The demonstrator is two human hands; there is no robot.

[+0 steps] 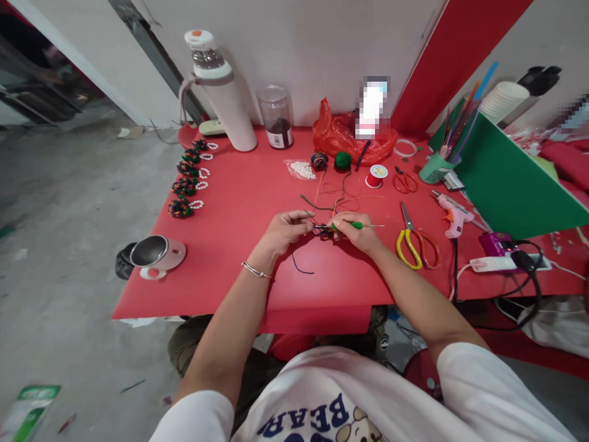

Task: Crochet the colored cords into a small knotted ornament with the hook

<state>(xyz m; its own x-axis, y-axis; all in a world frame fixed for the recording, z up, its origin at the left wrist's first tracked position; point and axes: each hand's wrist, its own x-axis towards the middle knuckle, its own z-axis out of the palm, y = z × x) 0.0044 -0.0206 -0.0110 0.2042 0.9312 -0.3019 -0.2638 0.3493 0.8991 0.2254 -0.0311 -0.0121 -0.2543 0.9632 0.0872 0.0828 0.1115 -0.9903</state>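
Over the middle of the table, my left hand [289, 231] pinches a small dark multicoloured crochet piece [326, 234] by its left side. My right hand [356, 230] is closed around a crochet hook with a green handle [353, 225]; its thin metal shaft points right, while its other end meets the crochet piece. The exact stitch is too small to make out. Yarn strands run from the piece toward a multicoloured yarn ball [319, 161] and a dark green yarn ball [343, 161]. A dark loose strand [301, 270] hangs below my left hand.
Several yarn pieces with bead loops [184, 186] line the left side. A mug [159, 253] stands near the left edge. Yellow-and-orange-handled scissors [409, 242], a glue gun [453, 215] and a power strip [501, 264] lie right. Behind are a bead packet [302, 169], thread spool [377, 176] and bottle [230, 104].
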